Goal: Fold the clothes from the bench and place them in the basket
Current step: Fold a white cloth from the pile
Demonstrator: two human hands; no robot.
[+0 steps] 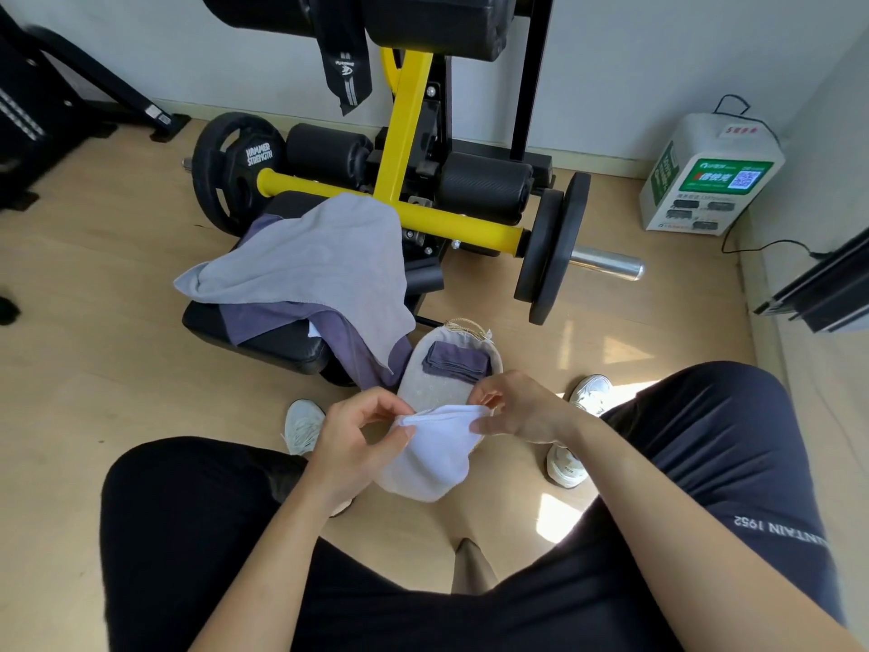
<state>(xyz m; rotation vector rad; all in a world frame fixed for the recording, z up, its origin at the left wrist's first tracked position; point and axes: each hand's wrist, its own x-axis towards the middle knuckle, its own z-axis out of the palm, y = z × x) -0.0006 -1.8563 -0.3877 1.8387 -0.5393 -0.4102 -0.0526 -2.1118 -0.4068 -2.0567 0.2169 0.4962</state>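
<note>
Two hands on one piece: left hand (357, 435) and right hand (517, 411) each pinch a top corner of the white cloth (432, 458), fingers (484, 398) curled onto the hem, nothing else held. The held edge runs left-right between the hands and the body hangs down toward the lap with a rounded bottom. It's a small item, can't tell which garment. Key relation: the basket (423, 388) stands on the floor straight ahead of and below the hands, and the cloth's top edge overlaps its near rim in view. Its long axis runs away from the person, so crosswise to the held edge. One folded purple piece (456, 362) already lies at the far end of the basket, and the near end shows bare lining. My read: the fold isn't done. The cloth needs halving along the hanging direction, then a short move forward and down into the near end. Both hands are about equally near the basket, the right maybe slightly closer to the rim. Left to do on the desk (277, 345): a grey towel (305, 256) draped over a purple garment (348, 345), up and left of the basket, so the left hand is nearer. That garment hangs off the desk edge just beside the basket's left wall, so it could get dragged along when the towel is pulled.
</note>
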